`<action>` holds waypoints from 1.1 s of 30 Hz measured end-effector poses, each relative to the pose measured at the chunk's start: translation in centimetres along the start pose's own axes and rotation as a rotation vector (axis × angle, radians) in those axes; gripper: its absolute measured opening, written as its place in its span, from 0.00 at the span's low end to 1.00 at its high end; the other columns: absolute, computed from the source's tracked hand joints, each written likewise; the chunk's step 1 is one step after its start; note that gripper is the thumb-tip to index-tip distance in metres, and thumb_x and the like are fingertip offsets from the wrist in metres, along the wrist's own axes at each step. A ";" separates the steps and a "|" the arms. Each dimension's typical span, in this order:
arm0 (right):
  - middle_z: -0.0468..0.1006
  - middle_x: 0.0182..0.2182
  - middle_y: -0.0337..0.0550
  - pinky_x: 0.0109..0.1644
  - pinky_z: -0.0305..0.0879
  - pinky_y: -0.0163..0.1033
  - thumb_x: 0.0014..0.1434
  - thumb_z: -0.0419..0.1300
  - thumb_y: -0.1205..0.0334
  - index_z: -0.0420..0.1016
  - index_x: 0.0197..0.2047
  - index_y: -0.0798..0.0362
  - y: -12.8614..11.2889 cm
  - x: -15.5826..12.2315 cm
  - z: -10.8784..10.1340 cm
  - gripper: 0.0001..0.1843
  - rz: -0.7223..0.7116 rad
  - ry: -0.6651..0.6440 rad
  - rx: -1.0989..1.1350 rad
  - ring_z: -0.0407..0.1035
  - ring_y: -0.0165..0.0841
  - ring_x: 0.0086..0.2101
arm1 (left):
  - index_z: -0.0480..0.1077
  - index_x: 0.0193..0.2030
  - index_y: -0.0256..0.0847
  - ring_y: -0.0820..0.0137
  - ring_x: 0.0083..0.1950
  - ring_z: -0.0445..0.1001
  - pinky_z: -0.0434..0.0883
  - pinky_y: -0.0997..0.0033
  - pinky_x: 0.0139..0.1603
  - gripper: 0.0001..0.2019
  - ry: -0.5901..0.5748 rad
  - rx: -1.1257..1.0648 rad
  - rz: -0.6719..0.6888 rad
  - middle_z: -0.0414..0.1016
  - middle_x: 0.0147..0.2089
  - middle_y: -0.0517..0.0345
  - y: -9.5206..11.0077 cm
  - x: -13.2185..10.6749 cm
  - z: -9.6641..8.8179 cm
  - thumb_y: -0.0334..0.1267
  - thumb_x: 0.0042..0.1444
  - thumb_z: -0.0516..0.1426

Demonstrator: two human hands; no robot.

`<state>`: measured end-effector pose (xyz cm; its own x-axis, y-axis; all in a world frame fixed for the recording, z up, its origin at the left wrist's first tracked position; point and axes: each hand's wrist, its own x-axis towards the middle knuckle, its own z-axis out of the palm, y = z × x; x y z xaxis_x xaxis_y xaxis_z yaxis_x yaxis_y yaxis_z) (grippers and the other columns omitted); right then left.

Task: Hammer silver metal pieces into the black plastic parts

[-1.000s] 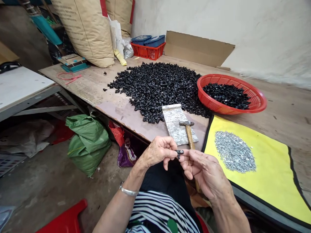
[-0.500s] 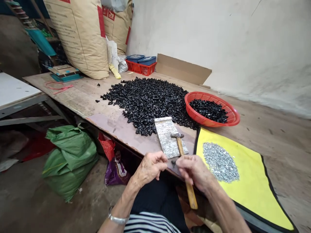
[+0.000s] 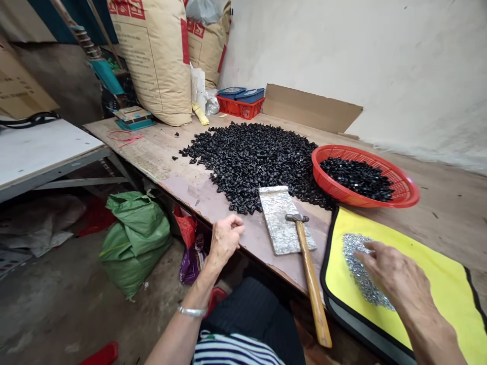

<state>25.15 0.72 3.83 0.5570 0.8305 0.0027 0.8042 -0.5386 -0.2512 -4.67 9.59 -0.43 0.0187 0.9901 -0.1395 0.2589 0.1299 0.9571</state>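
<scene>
My left hand (image 3: 227, 235) is closed at the table's front edge, fingers curled inward; whatever they may hold is hidden. Over a pile of small shiny metal pieces (image 3: 359, 276) on a yellow cloth (image 3: 422, 248), my right hand (image 3: 397, 279) reaches with thumb and forefinger apart, fingertips at the pile. Between the hands, a hammer (image 3: 310, 276) rests with its head on a worn metal plate (image 3: 283, 223), its wooden handle jutting past the table edge. Behind the plate spreads a big heap of small black plastic parts (image 3: 258, 157).
A red mesh basket (image 3: 407, 195) holds more black parts. Large paper sacks (image 3: 155, 61), a red crate (image 3: 239, 107) and a cardboard strip (image 3: 312, 109) stand at the back. A green sack (image 3: 137, 243) sits on the floor at left, near a white-topped table (image 3: 45, 147).
My right hand has moved right, from beside the hammer handle to the metal pieces. My left hand has drawn a little left, away from the plate. The view has shifted leftward.
</scene>
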 end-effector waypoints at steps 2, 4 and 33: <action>0.77 0.37 0.53 0.32 0.63 0.46 0.53 0.51 0.53 0.77 0.37 0.49 1.8 -0.5 1.0 0.16 0.007 -0.044 -0.249 0.72 0.47 0.36 | 0.69 0.28 0.39 0.74 0.23 0.68 0.66 0.76 0.26 0.03 0.066 0.176 0.160 0.68 0.23 0.63 0.3 1.6 -0.2 0.32 0.46 0.54; 0.76 0.40 0.49 0.32 0.64 0.44 0.55 0.49 0.53 0.77 0.37 0.47 2.9 -0.5 1.7 0.17 0.011 -0.103 -0.316 0.72 0.46 0.36 | 0.71 0.30 0.40 0.71 0.31 0.70 0.66 0.73 0.34 0.05 0.084 0.374 0.314 0.71 0.29 0.59 0.7 2.9 0.1 0.31 0.47 0.55; 0.70 0.22 0.39 0.28 0.60 0.36 0.52 0.57 0.51 0.69 0.26 0.53 -5.0 -7.1 1.2 0.14 -0.141 -0.218 0.978 0.63 0.29 0.22 | 0.63 0.29 0.35 0.76 0.18 0.66 0.69 0.76 0.15 0.06 -0.461 -1.053 -0.296 0.72 0.24 0.54 2.0 -3.0 4.6 0.34 0.49 0.58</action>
<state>16.94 -2.30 3.94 0.3416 0.9380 -0.0591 0.2825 -0.1625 -0.9454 0.22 6.61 0.75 0.4935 0.8291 -0.2628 -0.6060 0.5445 0.5798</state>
